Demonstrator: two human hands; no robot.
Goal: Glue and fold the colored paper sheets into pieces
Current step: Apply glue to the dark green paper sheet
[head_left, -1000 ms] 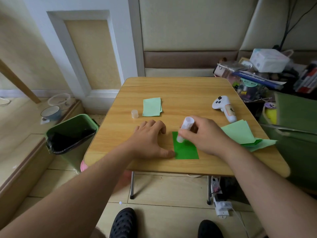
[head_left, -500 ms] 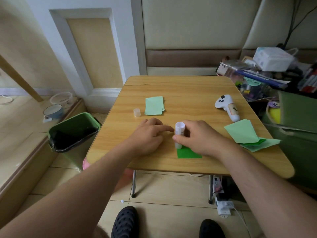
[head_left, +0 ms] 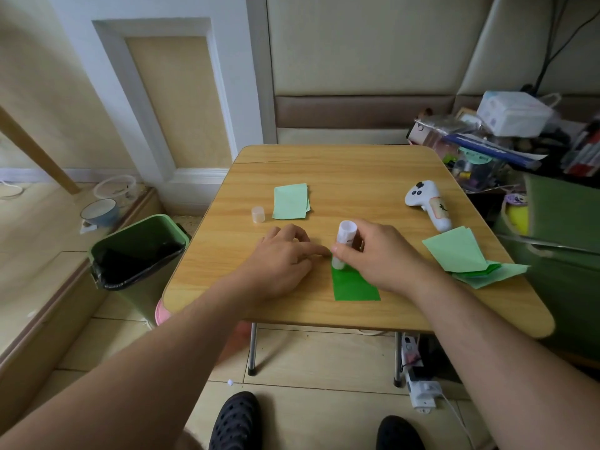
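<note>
A: Green paper, dark green (head_left: 355, 285), lies flat on the wooden table (head_left: 341, 164), near the front edge. Why is the stick standing on it?

B: That is the glue stick (head_left: 343, 244). The right hand (head_left: 383, 258) has its fingers and thumb curled round it and holds it almost straight up, with the bottom end on the far edge of the paper. I think it is rubbing glue there.

A: And the other hand?

B: The left hand (head_left: 282, 261) rests on the table just beside the paper. Its fingers are loosely bent and hold nothing. One fingertip reaches to the paper's far corner, right by the stick. I guess it keeps the paper from sliding.

A: What is that little clear cup?

B: The cap (head_left: 258, 214) of the glue stick, I think. It stands off to the left, out of the way, near a small pile of light green pieces (head_left: 290, 201).

A: More paper on the right?

B: Yes, loose green sheets (head_left: 461, 251) wait near the right edge, close to a white controller (head_left: 428, 204).

A: Anything in the bin?

B: The green bin (head_left: 139, 251) on the floor has a black bag inside. I cannot tell what is in it. By the wall there is a blue bowl (head_left: 99, 212) and a clear tub (head_left: 115, 186); I cannot see inside them.
</note>
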